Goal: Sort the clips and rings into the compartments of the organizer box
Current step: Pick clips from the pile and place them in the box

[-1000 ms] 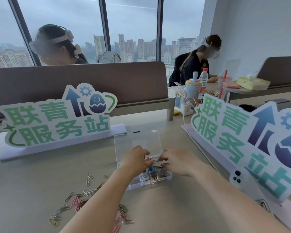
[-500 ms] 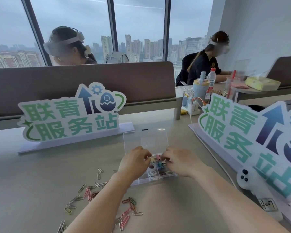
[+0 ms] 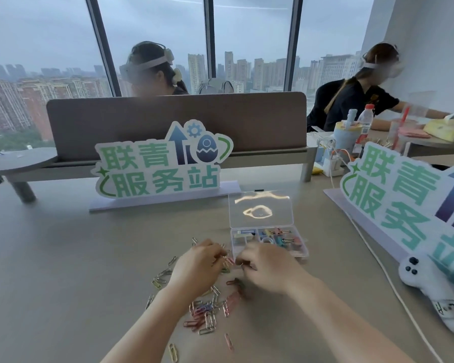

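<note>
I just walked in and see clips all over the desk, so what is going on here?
A person is sorting small office items into a clear organizer box whose lid is open. Both hands are down at the loose paper clips on the desk: the left hand and right hand have curled fingers among them, just left of the box. Coloured binder clips already lie in its compartments. Many paper clips remain scattered.

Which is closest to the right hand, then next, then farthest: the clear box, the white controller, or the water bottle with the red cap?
From the right hand:
1. Organizer box, just beyond the hand, touching or nearly so.
2. White controller, off to the right by the table's edge.
3. Water bottle, far back right on the other desk.
</note>
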The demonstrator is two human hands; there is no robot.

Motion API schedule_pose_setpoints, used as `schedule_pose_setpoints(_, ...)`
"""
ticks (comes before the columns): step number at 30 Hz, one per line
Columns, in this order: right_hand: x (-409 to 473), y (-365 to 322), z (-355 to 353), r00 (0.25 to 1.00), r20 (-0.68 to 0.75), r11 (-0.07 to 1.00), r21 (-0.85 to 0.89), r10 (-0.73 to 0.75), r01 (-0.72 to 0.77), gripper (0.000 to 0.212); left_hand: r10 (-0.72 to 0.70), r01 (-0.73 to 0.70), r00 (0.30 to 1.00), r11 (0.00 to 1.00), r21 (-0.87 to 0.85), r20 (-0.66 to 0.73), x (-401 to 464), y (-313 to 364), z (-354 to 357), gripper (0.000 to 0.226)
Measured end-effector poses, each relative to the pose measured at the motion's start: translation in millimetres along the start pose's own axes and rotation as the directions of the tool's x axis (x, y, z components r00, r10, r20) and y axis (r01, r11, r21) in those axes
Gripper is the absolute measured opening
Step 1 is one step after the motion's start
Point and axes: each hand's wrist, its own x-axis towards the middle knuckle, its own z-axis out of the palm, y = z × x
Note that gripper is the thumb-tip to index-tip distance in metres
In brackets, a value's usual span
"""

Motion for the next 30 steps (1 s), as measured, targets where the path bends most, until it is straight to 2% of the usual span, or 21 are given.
schedule_pose_setpoints(5, -8.9, -23.8, 18.5, 1.0, 0.016, 1.0, -0.015, -0.017, 0.017, 0.032, -0.055, 0.055, 0.998, 0.998, -0.016, -0.031, -30.3, -13.1, -6.9, 0.025)
schedule_pose_setpoints(11, -14.3, -36.5, 28.5, 0.998, 0.067, 1.0, 0.019, 0.015, -0.016, 0.057, -0.119, 0.124, 0.988, 0.992, 0.038, -0.096, -53.9, -30.8, -15.5, 0.031)
schedule_pose_setpoints(18, -15.4, -43.8, 29.8, 0.989, 0.144, 1.0, -0.005, 0.03, -0.03, 0.077, -0.187, 0.191, 0.981, 0.967, 0.167, -0.042, -67.8, -38.4, -24.9, 0.05)
schedule_pose_setpoints(23, -10.1, -48.4, 33.1, 0.983, 0.171, 0.998, -0.038, 0.059, -0.053, 0.079, -0.205, 0.199, 0.979, 0.964, 0.177, 0.015, -70.3, -36.0, -21.7, 0.057)
schedule_pose_setpoints(26, -5.3, -53.0, 36.9, 0.983, 0.177, 0.998, -0.006, 0.058, -0.058, 0.072, -0.182, 0.179, 0.983, 0.972, 0.151, 0.005, -70.0, -34.4, -19.0, 0.052)
schedule_pose_setpoints(30, 5.2, -56.9, 37.5, 0.996, 0.056, 0.994, 0.073, 0.072, -0.076, 0.052, -0.143, 0.146, 0.989, 0.98, 0.139, -0.029, -68.5, -34.5, -18.7, 0.05)
